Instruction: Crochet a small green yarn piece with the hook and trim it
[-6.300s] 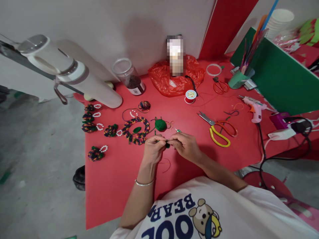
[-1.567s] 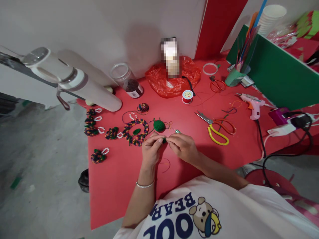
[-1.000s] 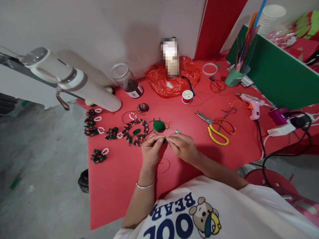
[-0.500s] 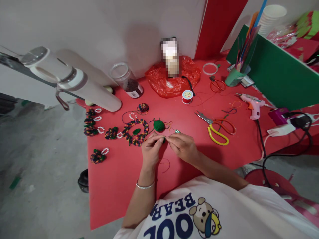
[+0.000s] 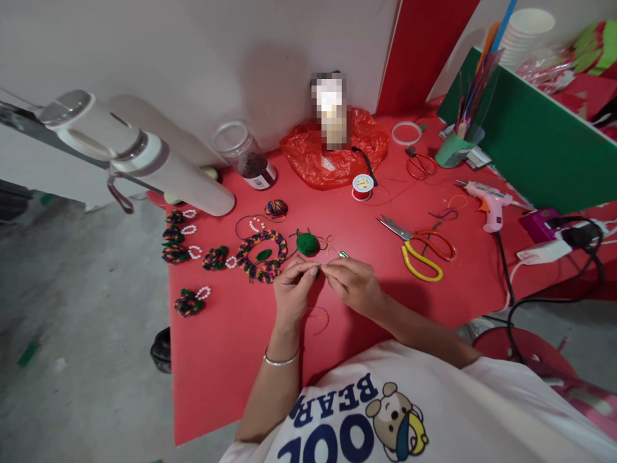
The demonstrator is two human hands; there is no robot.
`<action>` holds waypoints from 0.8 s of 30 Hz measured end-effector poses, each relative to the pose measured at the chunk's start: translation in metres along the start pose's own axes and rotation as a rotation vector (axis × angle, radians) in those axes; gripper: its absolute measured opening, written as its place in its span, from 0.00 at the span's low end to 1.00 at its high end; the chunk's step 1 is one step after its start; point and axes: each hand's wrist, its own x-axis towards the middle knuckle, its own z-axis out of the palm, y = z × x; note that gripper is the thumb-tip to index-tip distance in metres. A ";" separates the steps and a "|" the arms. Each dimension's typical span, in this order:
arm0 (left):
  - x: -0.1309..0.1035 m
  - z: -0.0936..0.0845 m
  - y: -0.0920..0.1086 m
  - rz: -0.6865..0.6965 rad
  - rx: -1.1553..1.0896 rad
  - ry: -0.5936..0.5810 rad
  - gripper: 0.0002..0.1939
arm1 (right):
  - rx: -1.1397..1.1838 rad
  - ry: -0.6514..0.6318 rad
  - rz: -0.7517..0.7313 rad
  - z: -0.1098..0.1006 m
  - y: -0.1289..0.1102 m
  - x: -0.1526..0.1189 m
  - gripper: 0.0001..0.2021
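My left hand is closed, thumb and fingers pinching a small dark green piece mostly hidden by the fingertips. Its fingertips meet those of my right hand, also closed in a pinch, on something too small to make out. A thin tool with a green handle shows just beyond the right fingers. Behind the hands lies a green yarn ball. Left of it is a braided multicoloured ring with a green piece inside. Thin orange thread curls on the table below my hands.
Yarn bundles with white bead loops line the left of the red table. Yellow-and-red scissors and a pink glue gun lie right. A jar, a large bottle and a red thread spool sit further back.
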 end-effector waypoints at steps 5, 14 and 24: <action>0.000 0.001 0.001 -0.004 -0.001 0.008 0.05 | -0.014 0.030 -0.023 -0.001 -0.001 0.001 0.11; 0.000 -0.001 -0.002 0.005 0.021 0.005 0.05 | -0.009 0.049 -0.030 -0.001 -0.002 0.003 0.11; -0.001 0.000 -0.002 -0.003 -0.012 0.005 0.04 | 0.018 0.034 -0.004 -0.002 -0.004 0.003 0.10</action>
